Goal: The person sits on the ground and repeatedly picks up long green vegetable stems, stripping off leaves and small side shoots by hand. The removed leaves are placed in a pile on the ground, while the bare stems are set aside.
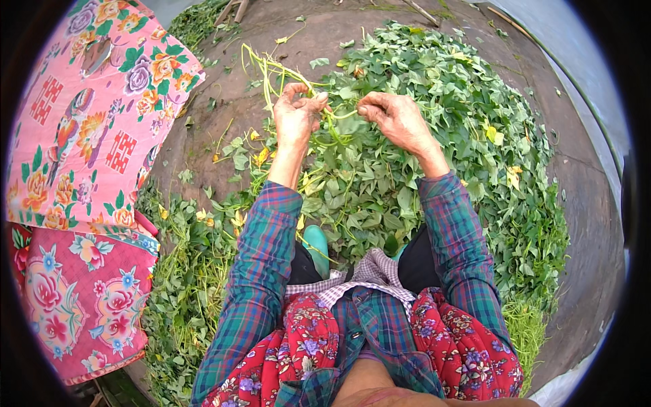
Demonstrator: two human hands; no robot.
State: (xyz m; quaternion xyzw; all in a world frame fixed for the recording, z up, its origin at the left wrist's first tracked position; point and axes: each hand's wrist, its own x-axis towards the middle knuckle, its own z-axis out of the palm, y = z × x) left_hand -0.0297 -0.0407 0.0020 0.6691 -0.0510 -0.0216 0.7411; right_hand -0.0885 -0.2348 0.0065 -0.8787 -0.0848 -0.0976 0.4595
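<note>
In my left hand (299, 114) is a bunch of pale green leafy-plant stems (267, 71), its long ends trailing up and to the left. My right hand (391, 119) pinches the end of one stem (347, 116) between thumb and fingertips. That stem spans the short gap between both hands. Below and behind them spreads a large heap of green lobed leaves (427, 96) with a few yellow ones mixed in. The heap reaches down to my turquoise boots (317, 249). What lies inside my left fist is partly hidden.
Pink and red floral cloths (168, 102) drape something at the left. More leaves and stems (188, 285) lie on the brown floor (224, 112) beside them. A thin pole or hose (580, 91) curves along the right edge. Wooden legs (235, 9) stand at the top.
</note>
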